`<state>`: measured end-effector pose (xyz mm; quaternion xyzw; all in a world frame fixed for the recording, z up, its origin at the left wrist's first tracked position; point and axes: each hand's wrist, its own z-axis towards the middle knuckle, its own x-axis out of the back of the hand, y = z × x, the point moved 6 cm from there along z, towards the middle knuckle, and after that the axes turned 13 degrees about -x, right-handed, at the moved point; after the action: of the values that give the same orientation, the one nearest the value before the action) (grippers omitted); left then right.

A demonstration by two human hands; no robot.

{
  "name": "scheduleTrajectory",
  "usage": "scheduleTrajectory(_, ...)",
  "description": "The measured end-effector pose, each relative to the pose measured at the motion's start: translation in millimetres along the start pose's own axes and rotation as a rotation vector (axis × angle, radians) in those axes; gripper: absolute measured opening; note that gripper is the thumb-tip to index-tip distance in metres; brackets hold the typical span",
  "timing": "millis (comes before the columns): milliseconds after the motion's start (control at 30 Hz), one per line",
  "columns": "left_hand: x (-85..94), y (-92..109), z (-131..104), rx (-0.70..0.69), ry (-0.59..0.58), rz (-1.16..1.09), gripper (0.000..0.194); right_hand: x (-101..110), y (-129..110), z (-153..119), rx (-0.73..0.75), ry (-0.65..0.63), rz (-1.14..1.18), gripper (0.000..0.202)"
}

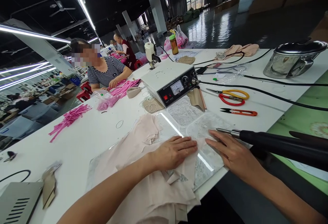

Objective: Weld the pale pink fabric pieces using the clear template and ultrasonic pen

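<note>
My left hand (175, 151) lies flat on pale pink fabric (138, 138), its fingers stretched to the right. The fabric spreads over a clear, glossy sheet (208, 128) and hangs past the table's front edge. Just to the right, my right hand (229, 148) has its fingers apart, and the fingertips touch the fabric's right corner and the sheet. A black-handled tool with a metal tip (246, 135) lies directly above my right hand, its tip beside the fingers. Whether my right fingers pinch the fabric's edge is hard to see; they look spread.
A control box (171, 83) stands behind the sheet. Red-and-yellow scissors (233, 96), orange snips (239, 112) and a steel pot (292, 61) are at the right, with black cables between. Pink strips (69, 118) lie left. A person in stripes (110, 70) sits across the table.
</note>
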<state>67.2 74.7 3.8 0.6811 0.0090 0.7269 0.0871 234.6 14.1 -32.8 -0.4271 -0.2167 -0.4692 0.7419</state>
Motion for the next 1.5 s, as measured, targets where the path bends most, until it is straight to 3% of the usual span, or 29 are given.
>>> scheduleTrajectory(267,2.6,-6.4,4.1,0.024,0.069,-0.009,0.04,0.6,-4.4,1.5,0.048,0.016,-0.068,0.042)
scheduleTrajectory(467,-9.8,-11.1,2.3,-0.014,-0.1,0.019,0.051,0.1,-4.3,1.5,0.028,0.033,-0.075,0.045)
scheduleTrajectory(800,-9.3,-22.4,8.5,-0.06,-0.276,0.021,0.061,0.2,-4.1,2.1,0.007,0.055,-0.06,0.042)
scheduleTrajectory(1500,-0.8,-23.1,15.7,-0.135,-0.222,0.031,0.062,-0.1,0.0,0.7,-0.046,0.029,-0.011,0.04)
